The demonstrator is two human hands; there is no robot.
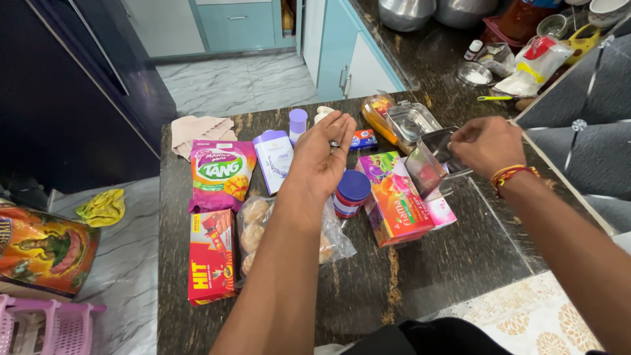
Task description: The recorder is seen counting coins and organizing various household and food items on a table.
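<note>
While the left hand [320, 154] hovers empty (fingers loose), the right hand [485, 143] pinches a steel container [430, 158]

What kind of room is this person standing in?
Most likely a home kitchen. The dark stone counter is spread with grocery packets, steel pots stand at the back, and pale blue cabinets run along the marble-look floor.

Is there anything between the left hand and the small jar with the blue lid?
Nothing visible stands between them. The left hand hovers open, palm up, just above and behind the blue-lidded jar. The right hand grips the steel container off to the side.
</note>
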